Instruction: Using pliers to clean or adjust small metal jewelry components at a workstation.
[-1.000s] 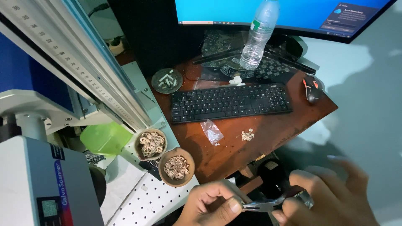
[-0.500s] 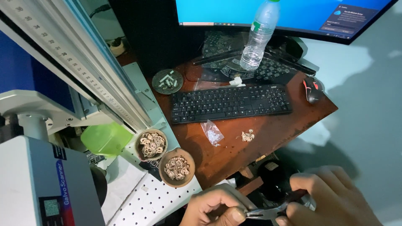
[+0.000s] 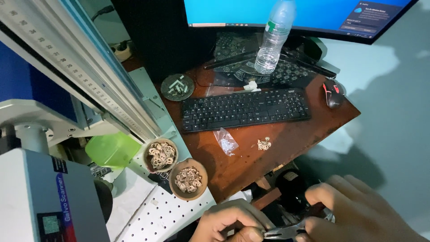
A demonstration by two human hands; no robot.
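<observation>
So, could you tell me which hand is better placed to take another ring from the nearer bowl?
Probably the left hand: it lies just below the nearer bowl, while the right hand grips the pliers farther away.

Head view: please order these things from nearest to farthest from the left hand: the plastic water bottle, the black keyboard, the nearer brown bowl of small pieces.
1. The brown bowl, just above the left hand, at the desk's near corner.
2. The black keyboard, across the middle of the desk.
3. The plastic water bottle, standing at the back, below the monitor.
</observation>
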